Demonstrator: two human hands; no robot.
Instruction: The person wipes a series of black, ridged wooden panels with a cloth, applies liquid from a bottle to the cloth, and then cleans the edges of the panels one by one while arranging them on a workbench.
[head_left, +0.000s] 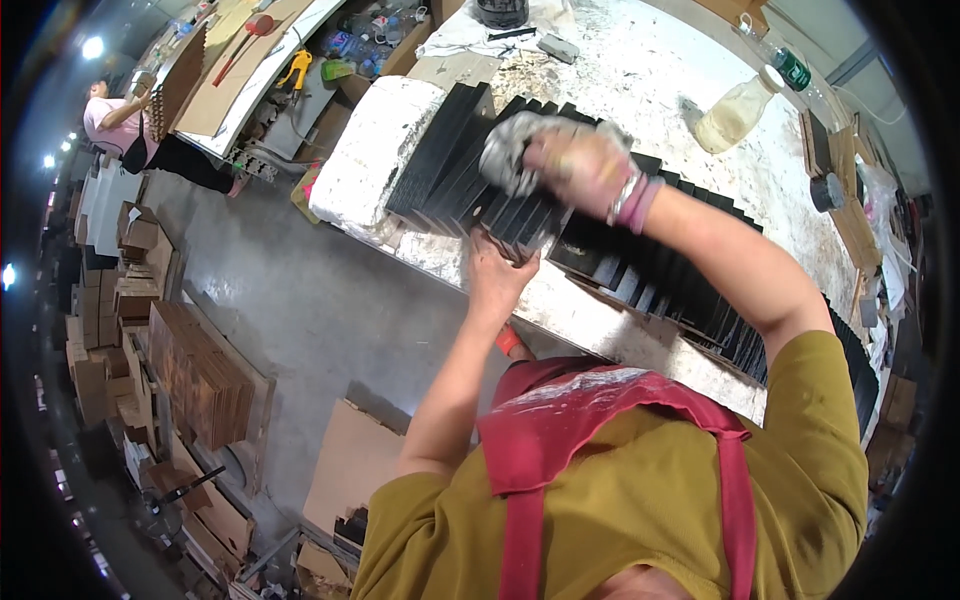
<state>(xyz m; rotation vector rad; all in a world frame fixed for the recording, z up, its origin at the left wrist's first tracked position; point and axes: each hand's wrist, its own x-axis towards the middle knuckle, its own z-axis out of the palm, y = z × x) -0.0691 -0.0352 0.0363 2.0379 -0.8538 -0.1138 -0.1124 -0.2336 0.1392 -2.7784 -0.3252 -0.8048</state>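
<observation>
My right hand is closed on a crumpled grey-white rag, pressed down over the tops of several black boards. Motion smears the hand a little; a purple band circles its wrist. Beneath it, my left hand grips the near ends of the black boards at the table's edge, its fingertips partly hidden by them. The boards lie side by side in an overlapping row. To the right, a longer row of similar black boards continues past my right forearm, which covers part of it.
A white-stained worktable carries a cloudy bottle, a green-labelled bottle and a dark tub. A white padded block sits left of the boards. Stacked brown panels stand on the floor; another person works at the far left.
</observation>
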